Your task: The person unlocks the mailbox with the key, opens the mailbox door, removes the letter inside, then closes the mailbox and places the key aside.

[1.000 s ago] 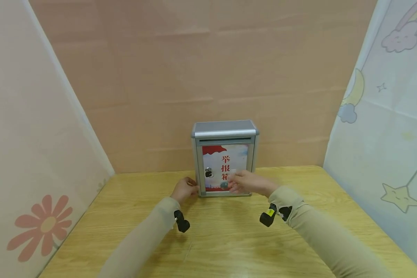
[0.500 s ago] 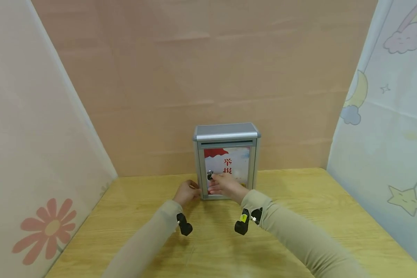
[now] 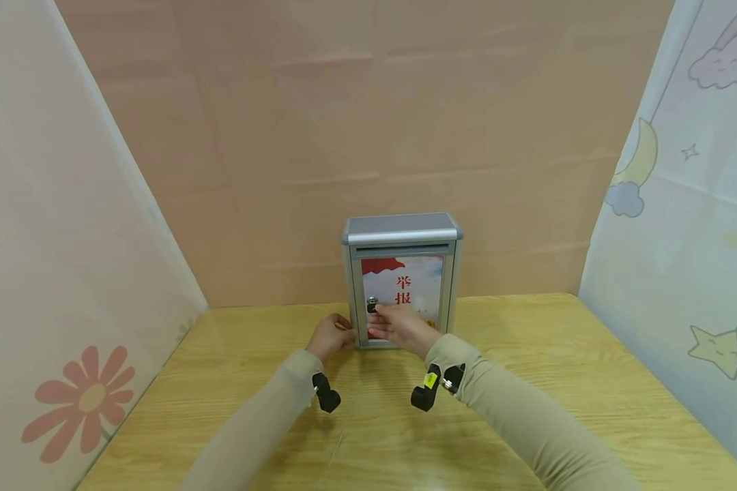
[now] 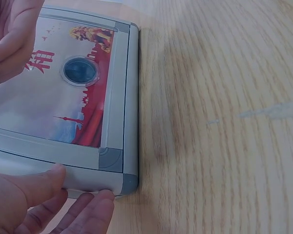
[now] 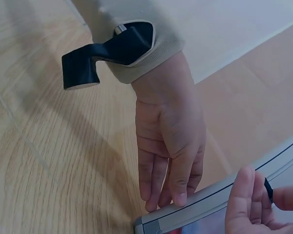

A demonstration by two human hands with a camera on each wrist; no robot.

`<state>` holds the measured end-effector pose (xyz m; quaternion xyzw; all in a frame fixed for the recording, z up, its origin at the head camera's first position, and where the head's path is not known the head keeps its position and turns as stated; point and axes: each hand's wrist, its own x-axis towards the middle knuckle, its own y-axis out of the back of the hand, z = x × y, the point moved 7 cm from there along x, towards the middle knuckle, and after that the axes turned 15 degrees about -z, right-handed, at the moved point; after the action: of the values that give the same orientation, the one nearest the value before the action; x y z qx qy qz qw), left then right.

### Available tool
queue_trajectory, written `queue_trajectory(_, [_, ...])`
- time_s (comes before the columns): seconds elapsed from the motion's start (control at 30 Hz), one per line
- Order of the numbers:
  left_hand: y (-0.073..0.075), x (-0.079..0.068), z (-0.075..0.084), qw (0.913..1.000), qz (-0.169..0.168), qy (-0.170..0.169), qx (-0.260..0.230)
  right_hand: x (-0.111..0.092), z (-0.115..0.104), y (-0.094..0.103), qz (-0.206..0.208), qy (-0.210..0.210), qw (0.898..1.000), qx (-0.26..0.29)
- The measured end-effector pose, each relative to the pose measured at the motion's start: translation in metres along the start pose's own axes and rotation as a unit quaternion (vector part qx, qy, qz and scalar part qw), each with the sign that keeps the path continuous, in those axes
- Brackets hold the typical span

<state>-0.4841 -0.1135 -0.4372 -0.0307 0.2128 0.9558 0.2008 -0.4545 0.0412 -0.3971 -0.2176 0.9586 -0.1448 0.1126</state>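
A grey metal mailbox-style box (image 3: 402, 230) stands upright on the table, with a posting slot and a poster with red characters on its front. My right hand (image 3: 405, 330) pinches a small black-headed key (image 5: 268, 190) at the silver lock on the left of the door. In the right wrist view the key shows between thumb and forefinger. My left hand (image 3: 330, 337) touches the box's left side near the bottom; its thumb and fairly straight fingers (image 4: 103, 207) lie along that side. A dark round patch (image 4: 80, 70) marks the poster's lower part, hidden by my right hand in the head view.
The wood-grain table (image 3: 270, 423) reaches forward to a plain peach backdrop (image 3: 282, 136). Pale printed sheets flank it, with a flower (image 3: 89, 399) on the left and a star (image 3: 718, 351) on the right. Black camera mounts (image 3: 426, 392) stick out from both wrists.
My right hand has moved left across the box front from the poster's lower right to the lock and taken hold of the key. The left hand has stayed at the box's side.
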Motion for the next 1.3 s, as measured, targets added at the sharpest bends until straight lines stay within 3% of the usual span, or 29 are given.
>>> queue_trajectory(0.27, [0.000,0.000,-0.001,0.9999,-0.003,0.002,-0.013,0.001,0.009,-0.003,-0.008,0.012,0.994,0.106])
queue_trajectory(0.47, [-0.002,-0.001,-0.001,0.9996,-0.004,0.010,-0.024,0.002,0.018,-0.013,-0.041,0.031,0.974,0.223])
queue_trajectory(0.6, [-0.003,-0.001,-0.001,0.9996,-0.004,0.012,-0.026,0.003,0.021,-0.019,-0.067,0.031,0.963,0.260])
queue_trajectory(0.7, [-0.003,-0.002,-0.001,0.9995,-0.004,0.013,-0.027,0.002,0.019,-0.015,-0.060,0.015,0.980,0.188])
queue_trajectory(0.77, [-0.002,-0.002,0.000,0.9996,-0.004,0.011,-0.024,0.000,0.015,-0.009,-0.042,0.000,0.996,0.074])
queue_trajectory(0.8, [-0.002,-0.002,0.001,0.9997,-0.003,0.010,-0.024,-0.001,0.012,-0.005,-0.027,-0.009,1.000,0.001])
queue_trajectory(0.87, [-0.001,-0.002,0.001,0.9996,-0.001,0.009,-0.026,-0.004,0.005,0.000,-0.005,-0.029,0.990,-0.138])
queue_trajectory(0.97, [-0.001,-0.003,0.001,0.9997,0.001,0.008,-0.024,-0.007,-0.005,0.002,0.002,-0.041,0.961,-0.273])
queue_trajectory(1.03, [0.000,-0.003,0.000,0.9997,0.002,0.008,-0.024,-0.007,-0.009,0.001,-0.014,-0.042,0.956,-0.291])
queue_trajectory(1.2, [0.000,-0.002,0.000,0.9997,0.002,0.006,-0.025,-0.004,-0.013,-0.004,-0.047,-0.041,0.972,-0.225])
queue_trajectory(1.3, [0.000,-0.001,0.000,0.9997,0.001,0.008,-0.025,-0.002,-0.013,-0.006,-0.049,-0.047,0.977,-0.201])
